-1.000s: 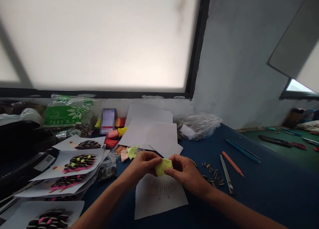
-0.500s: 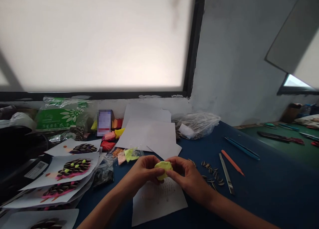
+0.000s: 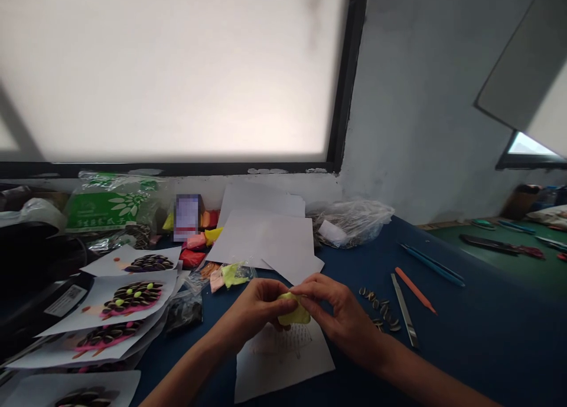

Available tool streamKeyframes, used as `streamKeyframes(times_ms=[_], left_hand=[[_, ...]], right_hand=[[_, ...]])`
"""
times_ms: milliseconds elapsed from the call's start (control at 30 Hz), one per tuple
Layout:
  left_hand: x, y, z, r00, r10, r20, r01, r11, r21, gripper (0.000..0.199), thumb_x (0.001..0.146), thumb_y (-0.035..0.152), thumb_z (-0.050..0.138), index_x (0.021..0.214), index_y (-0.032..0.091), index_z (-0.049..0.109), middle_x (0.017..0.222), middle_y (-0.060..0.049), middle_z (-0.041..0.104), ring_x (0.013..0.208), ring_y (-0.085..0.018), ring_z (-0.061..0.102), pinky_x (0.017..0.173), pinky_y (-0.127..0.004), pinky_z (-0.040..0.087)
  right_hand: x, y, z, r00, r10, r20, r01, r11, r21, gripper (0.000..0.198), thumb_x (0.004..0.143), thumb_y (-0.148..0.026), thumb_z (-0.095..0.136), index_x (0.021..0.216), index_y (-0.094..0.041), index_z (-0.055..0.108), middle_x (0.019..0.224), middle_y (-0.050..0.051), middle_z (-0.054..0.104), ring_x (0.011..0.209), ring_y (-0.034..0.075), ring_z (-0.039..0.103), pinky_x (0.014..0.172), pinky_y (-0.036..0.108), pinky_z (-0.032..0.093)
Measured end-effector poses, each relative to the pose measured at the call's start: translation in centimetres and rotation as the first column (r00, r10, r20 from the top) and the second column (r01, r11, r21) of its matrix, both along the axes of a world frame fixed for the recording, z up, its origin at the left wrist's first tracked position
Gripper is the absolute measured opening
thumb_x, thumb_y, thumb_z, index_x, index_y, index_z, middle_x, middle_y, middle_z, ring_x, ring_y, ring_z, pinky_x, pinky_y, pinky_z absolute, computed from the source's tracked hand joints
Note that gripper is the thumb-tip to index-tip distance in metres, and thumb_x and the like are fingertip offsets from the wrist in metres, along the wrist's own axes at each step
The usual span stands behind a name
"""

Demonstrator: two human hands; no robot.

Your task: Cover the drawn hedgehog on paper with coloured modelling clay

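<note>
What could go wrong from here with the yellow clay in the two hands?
The yellow modelling clay, pinched by the left hand and the right hand, might tear if pulled too thin. The loose sunflower seeds beside the right hand could scatter if brushed. The paper with the drawing lies below both hands, so dropped clay might mark it.

The yellow piece (image 3: pixel 296 316) is partly covered by the fingers of the left hand (image 3: pixel 261 305) and the right hand (image 3: pixel 339 309), so its whole outline cannot be seen. The far part of the drawn-on sheet (image 3: pixel 283 374) is hidden behind them, and its fine marks cannot be made out. At the near left, the lowest picture (image 3: pixel 33 392) is cut off by the bottom edge, and the black object (image 3: pixel 26 271) by the left edge. The small box (image 3: pixel 186 217) is blurred by pixelation. Small lettering on the green bag (image 3: pixel 100 206) cannot be read. At the far right, a red thing (image 3: pixel 562 257) is cut off.
</note>
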State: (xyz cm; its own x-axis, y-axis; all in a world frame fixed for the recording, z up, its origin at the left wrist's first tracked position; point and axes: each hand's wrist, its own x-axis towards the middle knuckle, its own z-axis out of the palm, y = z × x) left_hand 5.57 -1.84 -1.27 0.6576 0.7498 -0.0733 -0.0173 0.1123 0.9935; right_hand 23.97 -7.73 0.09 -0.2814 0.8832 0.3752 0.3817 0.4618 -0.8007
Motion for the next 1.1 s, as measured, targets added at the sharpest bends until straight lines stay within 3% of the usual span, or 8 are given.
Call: streamKeyframes(times_ms=[233, 500, 633, 800, 933, 1100], left_hand=[[0.0, 0.2, 0.0, 0.997, 0.01, -0.08, -0.009, 1.0, 0.012, 0.045, 0.062, 0.054, 0.081, 0.075, 0.013, 0.069, 0.066, -0.003, 0.066, 0.058, -0.014, 0.059, 0.054, -0.024, 0.047], [-0.2, 0.2, 0.4, 0.999, 0.0, -0.046, 0.001, 1.0, 0.015, 0.044, 0.063, 0.054, 0.081, 0.072, 0.013, 0.069, 0.061, -0.001, 0.063, 0.054, -0.013, 0.057, 0.053, -0.024, 0.045], [-0.3, 0.2, 0.6, 1.0, 0.018, -0.006, -0.018, 1.0, 0.013, 0.044, 0.064, 0.053, 0.081, 0.075, 0.012, 0.07, 0.064, -0.003, 0.066, 0.056, -0.013, 0.059, 0.054, -0.024, 0.045], [-0.3, 0.2, 0.9, 1.0, 0.024, -0.001, -0.024, 1.0, 0.008, 0.043, 0.065, 0.051, 0.082, 0.079, 0.012, 0.072, 0.07, -0.004, 0.069, 0.059, -0.013, 0.061, 0.054, -0.023, 0.046], [-0.3, 0.0, 1.1, 1.0, 0.023, -0.01, -0.022, 1.0, 0.011, 0.045, 0.067, 0.052, 0.081, 0.08, 0.01, 0.074, 0.073, -0.006, 0.07, 0.06, -0.013, 0.062, 0.055, -0.023, 0.046], [-0.3, -0.1, 1.2, 0.999, 0.031, -0.007, -0.031, 0.999, -0.016, 0.056, 0.064, 0.047, 0.085, 0.107, 0.015, 0.072, 0.079, -0.006, 0.072, 0.068, -0.017, 0.065, 0.06, -0.026, 0.051]], right_hand=[[0.1, 0.1, 0.2, 0.998, 0.001, 0.063, -0.005, 0.999, 0.053, 0.022, 0.097, -0.03, 0.054, 0.106, -0.027, 0.073, 0.095, 0.005, 0.065, 0.085, 0.019, 0.062, 0.073, 0.029, 0.049], [0.4, 0.0, 0.7, 0.986, 0.024, 0.166, -0.035, 0.997, 0.063, 0.025, 0.097, -0.027, 0.052, 0.111, -0.027, 0.073, 0.096, 0.007, 0.064, 0.084, 0.019, 0.061, 0.071, 0.029, 0.049], [0.6, 0.2, 0.6, 0.993, 0.001, 0.121, -0.01, 0.997, 0.072, 0.029, 0.097, -0.026, 0.052, 0.123, -0.027, 0.066, 0.105, 0.007, 0.065, 0.091, 0.02, 0.062, 0.078, 0.031, 0.05], [0.5, 0.1, 0.4, 0.994, -0.01, 0.111, 0.004, 0.998, 0.058, 0.027, 0.096, -0.027, 0.053, 0.118, -0.025, 0.069, 0.1, 0.007, 0.067, 0.089, 0.02, 0.063, 0.079, 0.032, 0.05], [0.5, 0.1, 0.5, 0.995, -0.097, -0.003, 0.097, 0.995, -0.03, 0.031, 0.094, -0.031, 0.056, 0.122, -0.021, 0.065, 0.1, 0.007, 0.069, 0.087, 0.02, 0.063, 0.076, 0.031, 0.051], [0.6, 0.3, 0.6, 0.993, -0.09, -0.073, 0.078, 0.985, -0.151, 0.025, 0.094, -0.034, 0.056, 0.094, -0.016, 0.073, 0.078, 0.004, 0.066, 0.07, 0.017, 0.059, 0.061, 0.027, 0.046]])
